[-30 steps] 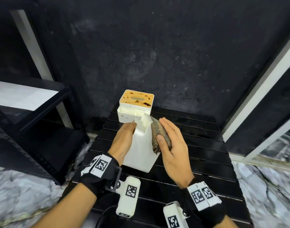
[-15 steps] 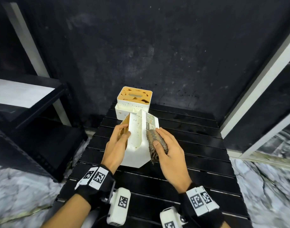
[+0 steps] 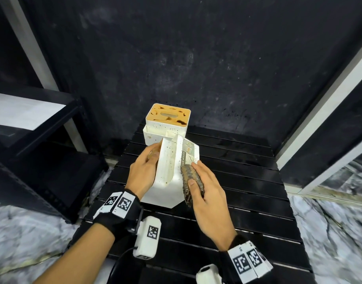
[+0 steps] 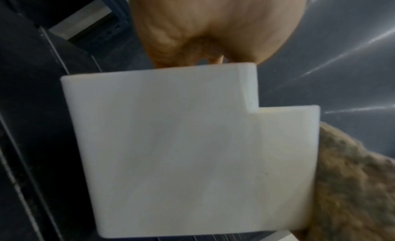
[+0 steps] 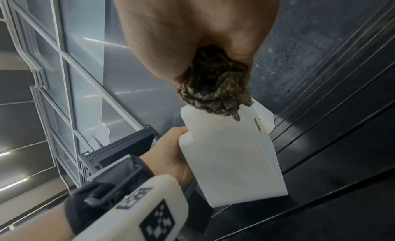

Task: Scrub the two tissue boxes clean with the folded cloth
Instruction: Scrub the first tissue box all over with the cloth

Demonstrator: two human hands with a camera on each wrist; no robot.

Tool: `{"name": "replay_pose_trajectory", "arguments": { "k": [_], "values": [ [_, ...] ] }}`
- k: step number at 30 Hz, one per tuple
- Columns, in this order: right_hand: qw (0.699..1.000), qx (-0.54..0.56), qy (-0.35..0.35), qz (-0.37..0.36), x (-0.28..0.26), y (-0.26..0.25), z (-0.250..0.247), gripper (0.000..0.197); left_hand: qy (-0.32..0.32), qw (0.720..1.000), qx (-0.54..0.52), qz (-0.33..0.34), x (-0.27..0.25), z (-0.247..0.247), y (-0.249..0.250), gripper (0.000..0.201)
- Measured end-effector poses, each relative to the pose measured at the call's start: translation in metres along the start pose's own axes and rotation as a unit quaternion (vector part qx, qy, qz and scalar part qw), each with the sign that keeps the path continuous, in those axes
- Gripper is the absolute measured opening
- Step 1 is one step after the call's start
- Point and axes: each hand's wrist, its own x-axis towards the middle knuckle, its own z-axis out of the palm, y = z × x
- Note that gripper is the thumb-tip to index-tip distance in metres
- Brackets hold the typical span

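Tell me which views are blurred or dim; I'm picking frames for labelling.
Head view: sharp at the held tissue box and cloth, smeared at the floor edges. Left wrist view: soft and dim, box featureless. Right wrist view: fairly sharp, cloth dark.

We are losing our left hand (image 3: 142,177) fingertips behind the near tissue box (image 3: 167,177) — its label text (image 3: 183,158) is partly blurring.

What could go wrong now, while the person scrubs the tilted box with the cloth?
1. The near tissue box stands tilted on the slatted table, steadied only by the left hand; a hard push may make it slip.
2. The cloth in the right hand looks dirty and may smear.
3. The far tissue box stands close behind and could be knocked.
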Motion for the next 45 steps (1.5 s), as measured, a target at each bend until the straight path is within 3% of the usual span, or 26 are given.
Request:
{"name": "replay_pose_trajectory", "arguments": {
  "k": [5, 14, 18, 25, 28, 36, 40, 45],
  "values": [
    [1.0, -0.019, -0.017, 0.003, 0.02, -0.003, -0.002, 0.043, -0.001, 0.999, -0.037, 0.0, 0.005, 0.005, -0.006, 0.027],
    [0.998, -0.022, -0.051, 0.038, 0.119, 0.0, -0.014, 0.03, 0.003, 0.999, -0.034, 0.006, 0.003, 0.004, -0.001, 0.03],
    [0.998, -0.011, -0.037, 0.04, 0.095, 0.005, -0.009, 0.038, 0.003, 1.0, -0.025, 0.015, 0.0, 0.004, 0.001, 0.029],
    [0.999, -0.007, -0.036, -0.01, 0.005, 0.005, -0.008, 0.047, -0.005, 1.0, -0.01, 0.017, 0.002, 0.003, -0.001, 0.029],
    [0.999, -0.021, -0.03, -0.006, 0.017, 0.005, -0.008, 0.046, -0.021, 1.0, -0.008, 0.021, 0.004, 0.003, -0.003, 0.03],
    [0.998, -0.028, -0.043, 0.027, 0.121, 0.004, -0.008, 0.031, -0.02, 1.0, -0.02, 0.012, 0.007, 0.0, -0.006, 0.03],
    [0.999, -0.027, -0.037, 0.007, 0.102, 0.006, -0.006, 0.034, -0.014, 0.999, -0.026, 0.018, 0.007, -0.001, -0.009, 0.029],
    [0.996, -0.031, -0.035, -0.07, 0.029, 0.001, -0.007, 0.04, -0.019, 0.999, -0.033, 0.021, 0.007, -0.002, -0.011, 0.027]
  ]
}}
